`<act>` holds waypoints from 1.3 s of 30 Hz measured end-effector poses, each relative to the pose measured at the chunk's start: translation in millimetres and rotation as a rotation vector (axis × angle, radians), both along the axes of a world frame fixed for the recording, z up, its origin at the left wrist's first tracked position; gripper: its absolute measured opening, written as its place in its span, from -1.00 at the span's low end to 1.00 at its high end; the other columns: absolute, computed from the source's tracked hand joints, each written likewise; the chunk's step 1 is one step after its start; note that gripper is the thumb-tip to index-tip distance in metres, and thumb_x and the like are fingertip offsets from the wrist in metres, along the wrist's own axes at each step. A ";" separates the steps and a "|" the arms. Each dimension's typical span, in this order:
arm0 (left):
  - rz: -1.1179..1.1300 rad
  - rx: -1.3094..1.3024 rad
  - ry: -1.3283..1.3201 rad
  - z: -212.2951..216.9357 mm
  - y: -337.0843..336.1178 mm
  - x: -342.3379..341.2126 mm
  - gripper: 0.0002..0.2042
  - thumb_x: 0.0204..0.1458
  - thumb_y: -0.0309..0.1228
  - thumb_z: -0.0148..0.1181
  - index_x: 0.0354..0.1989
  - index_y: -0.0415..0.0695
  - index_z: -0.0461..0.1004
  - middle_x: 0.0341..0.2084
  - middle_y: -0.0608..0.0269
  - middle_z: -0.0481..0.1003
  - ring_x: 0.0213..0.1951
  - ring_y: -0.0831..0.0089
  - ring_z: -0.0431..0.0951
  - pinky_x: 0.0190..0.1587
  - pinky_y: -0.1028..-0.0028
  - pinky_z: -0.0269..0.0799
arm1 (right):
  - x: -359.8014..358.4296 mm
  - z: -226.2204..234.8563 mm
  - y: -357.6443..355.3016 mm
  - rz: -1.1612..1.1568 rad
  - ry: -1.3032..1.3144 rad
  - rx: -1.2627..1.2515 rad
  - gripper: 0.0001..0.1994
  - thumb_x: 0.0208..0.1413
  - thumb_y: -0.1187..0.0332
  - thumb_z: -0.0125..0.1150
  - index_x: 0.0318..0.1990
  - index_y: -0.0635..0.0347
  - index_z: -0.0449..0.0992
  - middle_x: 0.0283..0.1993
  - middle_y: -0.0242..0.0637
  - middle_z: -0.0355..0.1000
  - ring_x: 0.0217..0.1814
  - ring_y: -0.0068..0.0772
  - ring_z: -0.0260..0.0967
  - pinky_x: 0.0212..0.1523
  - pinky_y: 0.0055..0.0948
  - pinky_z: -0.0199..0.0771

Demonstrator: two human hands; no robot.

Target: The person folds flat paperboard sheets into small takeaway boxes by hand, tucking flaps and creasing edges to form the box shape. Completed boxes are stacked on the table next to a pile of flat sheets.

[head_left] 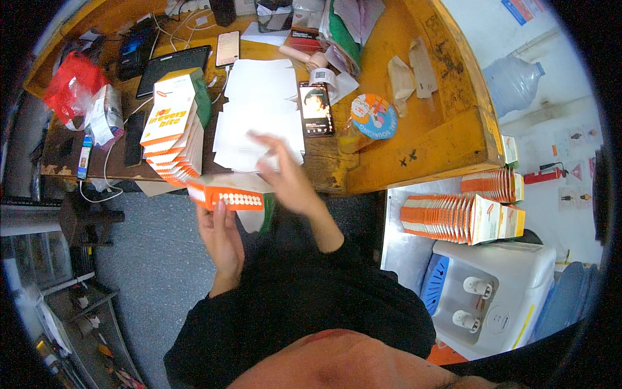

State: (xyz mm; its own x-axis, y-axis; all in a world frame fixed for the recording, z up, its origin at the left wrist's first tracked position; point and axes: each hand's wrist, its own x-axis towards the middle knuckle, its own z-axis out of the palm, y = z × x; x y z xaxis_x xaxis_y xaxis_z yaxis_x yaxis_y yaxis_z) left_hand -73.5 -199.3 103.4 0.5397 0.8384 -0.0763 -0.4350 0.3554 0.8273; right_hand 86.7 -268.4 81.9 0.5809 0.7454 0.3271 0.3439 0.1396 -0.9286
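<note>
Orange-and-white carton (230, 192) sits gripped underneath in our left hand (221, 236); our blurred right hand (285, 175), fingers spread, touches its top. One stack of cartons (175, 126) stands at ten o'clock.

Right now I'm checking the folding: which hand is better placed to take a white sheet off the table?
Probably the right hand: it hovers over the white sheets, while the left hand holds the orange carton.

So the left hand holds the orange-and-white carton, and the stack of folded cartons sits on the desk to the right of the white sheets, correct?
Not quite. The left hand does hold the orange-and-white carton, but the stack of folded cartons sits on the desk to the left of the white sheets, not the right. The head view shows it.
</note>
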 end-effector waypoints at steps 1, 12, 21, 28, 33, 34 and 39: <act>-0.018 -0.009 0.016 0.7 -0.4 3.3 -0.66 0.25 -0.51 0.03 0.17 -0.29 0.25 0.03 0.11 0.42 0.07 0.39 0.45 0.18 0.32 0.34 | -13.4 6.9 -4.2 0.102 -0.002 -0.083 -0.46 0.25 0.24 0.10 0.30 0.30 0.18 0.31 0.08 0.19 0.38 0.06 0.11 0.34 -0.13 0.10; -0.213 0.099 0.280 -4.9 -10.4 2.3 -0.73 0.17 -0.54 0.18 0.02 -0.37 0.47 -0.25 0.20 0.58 -0.29 0.61 0.53 -0.20 0.62 0.42 | -41.8 21.2 -31.5 0.141 0.040 -0.222 -0.45 0.16 0.34 0.21 0.29 0.21 0.22 0.12 0.09 0.41 0.08 0.11 0.45 0.04 -0.15 0.47; -0.433 0.720 0.416 40.0 10.5 -17.3 -0.67 0.22 -0.48 0.11 0.14 -0.28 0.39 -0.01 0.07 0.50 -0.02 0.40 0.49 0.07 0.44 0.38 | -30.0 5.9 -37.5 -0.192 0.254 -0.288 -0.63 0.12 0.38 0.28 0.04 0.30 0.36 -0.29 -0.05 0.53 -0.28 -0.25 0.56 -0.30 -0.32 0.49; -0.425 0.242 0.354 3.2 30.8 6.2 -0.37 0.35 0.07 -0.40 0.25 -0.23 0.27 0.17 0.01 0.32 0.22 0.32 0.29 0.15 0.33 0.36 | -37.3 7.3 -39.6 0.025 0.283 -0.123 -0.65 0.20 0.40 0.22 0.06 0.35 0.31 -0.43 -0.31 0.41 -0.44 -0.60 0.35 -0.40 -0.47 0.38; -0.393 0.306 0.435 -7.7 27.6 4.1 -0.57 0.36 -0.16 -0.13 0.15 -0.28 0.38 -0.05 0.17 0.48 -0.06 0.51 0.47 0.01 0.50 0.37 | -36.1 4.6 -41.8 -0.033 0.537 -0.133 -0.70 0.28 0.27 0.16 0.01 0.33 0.41 -0.40 -0.38 0.48 -0.41 -0.68 0.38 -0.38 -0.53 0.40; -0.444 0.306 0.486 -6.8 29.2 4.6 -0.60 0.34 -0.20 -0.06 0.10 -0.30 0.43 -0.11 0.21 0.51 -0.13 0.56 0.49 -0.06 0.55 0.40 | -35.5 4.2 -41.1 -0.043 0.616 -0.100 -0.70 0.28 0.25 0.16 -0.02 0.33 0.45 -0.39 -0.40 0.50 -0.40 -0.71 0.37 -0.37 -0.56 0.40; -0.349 0.023 0.465 -12.2 40.1 15.9 -0.68 0.28 -0.30 0.07 0.02 -0.31 0.49 -0.27 0.32 0.57 -0.31 0.70 0.51 -0.24 0.64 0.42 | -26.5 3.9 -41.0 0.152 0.541 -0.252 -0.75 0.27 0.26 0.18 -0.14 0.31 0.57 -0.34 -0.41 0.55 -0.38 -0.75 0.40 -0.36 -0.61 0.45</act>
State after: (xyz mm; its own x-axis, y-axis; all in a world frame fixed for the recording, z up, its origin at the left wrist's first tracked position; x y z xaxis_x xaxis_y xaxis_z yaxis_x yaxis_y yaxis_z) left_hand -57.7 -159.2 91.1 0.6987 0.6212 -0.3549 0.1153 0.3919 0.9128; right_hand 60.2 -309.4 85.7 0.4967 0.8486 -0.1819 -0.1920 -0.0969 -0.9766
